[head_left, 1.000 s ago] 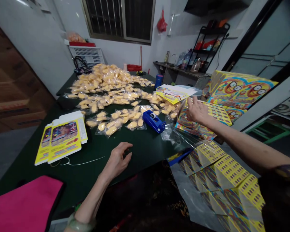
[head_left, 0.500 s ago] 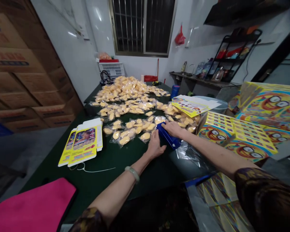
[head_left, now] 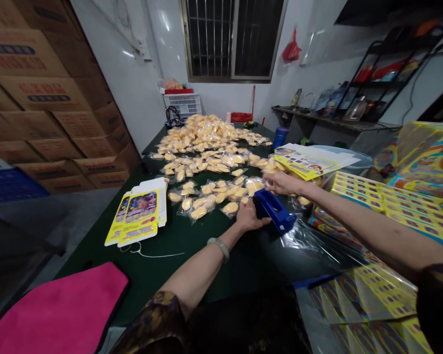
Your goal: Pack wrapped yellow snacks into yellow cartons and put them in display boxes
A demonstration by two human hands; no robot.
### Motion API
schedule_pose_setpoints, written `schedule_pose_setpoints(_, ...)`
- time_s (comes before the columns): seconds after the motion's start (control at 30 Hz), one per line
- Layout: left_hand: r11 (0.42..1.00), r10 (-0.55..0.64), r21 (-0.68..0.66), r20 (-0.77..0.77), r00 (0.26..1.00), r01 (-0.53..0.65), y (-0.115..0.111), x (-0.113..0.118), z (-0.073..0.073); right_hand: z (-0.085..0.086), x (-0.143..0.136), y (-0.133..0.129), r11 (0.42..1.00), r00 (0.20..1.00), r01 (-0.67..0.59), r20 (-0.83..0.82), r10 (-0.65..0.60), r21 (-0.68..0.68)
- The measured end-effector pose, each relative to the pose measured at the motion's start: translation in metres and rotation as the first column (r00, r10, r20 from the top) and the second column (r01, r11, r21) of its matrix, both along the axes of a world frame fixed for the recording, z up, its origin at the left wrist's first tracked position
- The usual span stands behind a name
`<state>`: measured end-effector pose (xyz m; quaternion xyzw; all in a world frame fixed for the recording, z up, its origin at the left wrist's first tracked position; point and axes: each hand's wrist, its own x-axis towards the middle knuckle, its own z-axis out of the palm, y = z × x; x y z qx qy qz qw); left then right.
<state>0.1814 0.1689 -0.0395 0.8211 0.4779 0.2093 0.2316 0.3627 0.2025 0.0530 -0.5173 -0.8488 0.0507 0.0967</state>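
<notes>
A blue tape dispenser [head_left: 276, 212] stands slantwise on the dark green table in front of me. My left hand [head_left: 249, 216] grips its near left side, thumb stretched toward the frame and fingertips partly hidden. At the far end of the dispenser, my right hand [head_left: 280, 183] has its fingers pinched together by something small and whitish that I cannot make out. Clear-wrapped yellow pieces [head_left: 199, 212] lie just beyond both hands. Clear plastic film [head_left: 304, 241] is spread to the right of the dispenser.
Flattened yellow cartons [head_left: 142, 216] lie at left, near a pink cloth-like item [head_left: 62, 314]. More flat cartons [head_left: 310, 164] rest at right, beside stacked printed boxes [head_left: 376, 196]. A heap of wrapped pieces [head_left: 210, 129] covers the table's far part. Brown cartons [head_left: 47, 93] line the left wall.
My right hand has come off the top of the tape dispenser to its far end. The dispenser shows more of its open frame, with my left hand still at its side. The view has shifted left.
</notes>
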Motion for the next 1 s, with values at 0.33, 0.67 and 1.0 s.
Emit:
schedule_pose_setpoints(0.33, 0.993, 0.024, 0.118, -0.005, 1.0, -0.024, 0.005, -0.006, -0.003, -0.005, -0.017, -0.046, 0.939, 0.85, 0.345, -0.428, -0.308, 0.008)
schedule_pose_setpoints(0.67, 0.974, 0.093, 0.215, -0.075, 0.993, -0.075, -0.01, 0.009, 0.0, -0.085, -0.068, -0.153, 0.898, 0.849, 0.439, -0.332, -0.411, 0.013)
schedule_pose_setpoints(1.0, 0.969, 0.191, 0.156, 0.007, 0.982, -0.19, -0.04, -0.06, -0.008, -0.122, -0.079, -0.163, 0.875, 0.881, 0.467, -0.147, -0.45, 0.124)
